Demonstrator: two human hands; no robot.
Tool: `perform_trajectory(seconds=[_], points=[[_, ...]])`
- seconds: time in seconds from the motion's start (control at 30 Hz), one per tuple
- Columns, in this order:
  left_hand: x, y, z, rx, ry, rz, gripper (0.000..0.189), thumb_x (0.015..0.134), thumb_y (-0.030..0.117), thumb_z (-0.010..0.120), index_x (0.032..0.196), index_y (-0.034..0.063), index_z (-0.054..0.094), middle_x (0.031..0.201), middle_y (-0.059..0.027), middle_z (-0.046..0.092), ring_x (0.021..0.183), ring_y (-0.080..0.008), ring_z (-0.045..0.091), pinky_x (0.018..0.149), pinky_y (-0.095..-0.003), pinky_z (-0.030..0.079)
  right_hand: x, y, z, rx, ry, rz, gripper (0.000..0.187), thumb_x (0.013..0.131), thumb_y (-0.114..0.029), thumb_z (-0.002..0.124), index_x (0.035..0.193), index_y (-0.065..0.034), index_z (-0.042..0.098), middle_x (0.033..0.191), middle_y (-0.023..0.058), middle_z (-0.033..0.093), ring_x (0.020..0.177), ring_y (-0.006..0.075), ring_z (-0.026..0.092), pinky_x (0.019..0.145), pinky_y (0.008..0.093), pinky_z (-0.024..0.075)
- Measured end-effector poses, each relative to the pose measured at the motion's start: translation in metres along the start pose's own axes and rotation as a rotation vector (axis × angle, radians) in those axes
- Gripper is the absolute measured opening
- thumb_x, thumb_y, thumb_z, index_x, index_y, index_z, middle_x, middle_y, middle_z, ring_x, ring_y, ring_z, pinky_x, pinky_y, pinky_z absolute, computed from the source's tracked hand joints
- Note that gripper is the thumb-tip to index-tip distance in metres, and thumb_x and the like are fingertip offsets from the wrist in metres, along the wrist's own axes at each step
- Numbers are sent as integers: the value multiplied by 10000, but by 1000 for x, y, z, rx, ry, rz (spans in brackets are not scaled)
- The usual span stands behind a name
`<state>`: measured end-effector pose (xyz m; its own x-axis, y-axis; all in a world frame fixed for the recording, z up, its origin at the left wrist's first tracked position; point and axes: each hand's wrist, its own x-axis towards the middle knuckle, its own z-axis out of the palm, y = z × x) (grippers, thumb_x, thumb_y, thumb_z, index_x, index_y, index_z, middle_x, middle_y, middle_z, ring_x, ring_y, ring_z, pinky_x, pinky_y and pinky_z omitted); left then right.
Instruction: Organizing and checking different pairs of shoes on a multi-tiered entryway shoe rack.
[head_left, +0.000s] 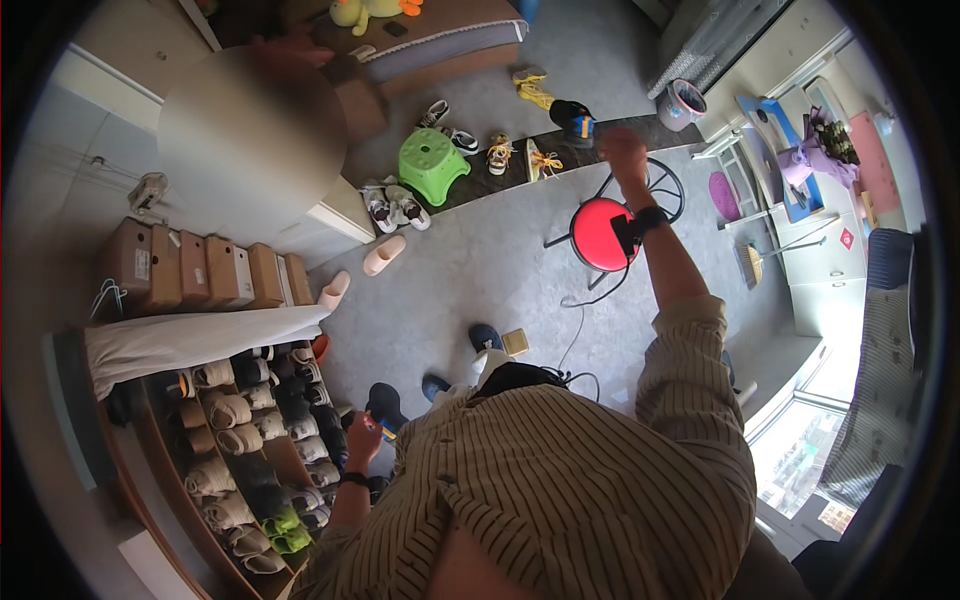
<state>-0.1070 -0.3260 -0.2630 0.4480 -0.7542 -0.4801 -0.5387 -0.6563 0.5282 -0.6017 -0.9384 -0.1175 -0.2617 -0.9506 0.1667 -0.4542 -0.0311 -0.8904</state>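
Observation:
My left hand (364, 437) is closed around a dark shoe (385, 406) with a blue and orange part, low beside the shoe rack (281, 457). Out in front, my right hand (625, 154) is raised above the red round-seated stool (598, 232). A similar dark shoe (574, 121) with a blue and yellow patch is at its fingers, and the hand appears to grip it. Blur hides the exact finger placement. A black strap device (637, 225) with a cable sits on my right wrist; a black band (354, 478) circles the left.
Several pairs of shoes fill the rack, with shoeboxes (206, 266) beyond it. A green plastic stool (432, 161) stands among sneakers (394, 206) on the dark threshold strip (487, 180). A loose cable (581, 322) crosses the floor. A waste bin (681, 105) stands front right.

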Motion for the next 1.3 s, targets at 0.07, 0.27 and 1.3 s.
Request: perform_trajectory(seconds=[0.07, 0.27, 1.3], points=[[5, 8, 3, 0, -21, 15, 215, 747, 158, 657, 872, 36, 531, 805, -140, 651, 808, -346, 637, 697, -440, 494, -5, 20, 8, -109, -106, -392, 166, 790, -154, 613, 893, -26, 639, 693, 65, 651, 616, 162, 652, 585, 300, 502], [2, 77, -19, 109, -62, 65, 247, 753, 180, 668, 891, 39, 519, 825, -140, 659, 827, -337, 638, 711, -433, 498, -156, 20, 59, -78, -775, -49, 82, 738, -86, 666, 816, -81, 640, 693, 34, 651, 644, 153, 640, 579, 304, 497], [64, 277, 18, -179, -365, 634, 348, 788, 31, 628, 1117, 25, 514, 1068, -110, 577, 886, -209, 644, 689, -318, 519, -302, 28, 14, -547, -1325, -440, 178, 807, -236, 616, 917, -96, 628, 875, 124, 608, 912, 322, 609, 737, 432, 497]])
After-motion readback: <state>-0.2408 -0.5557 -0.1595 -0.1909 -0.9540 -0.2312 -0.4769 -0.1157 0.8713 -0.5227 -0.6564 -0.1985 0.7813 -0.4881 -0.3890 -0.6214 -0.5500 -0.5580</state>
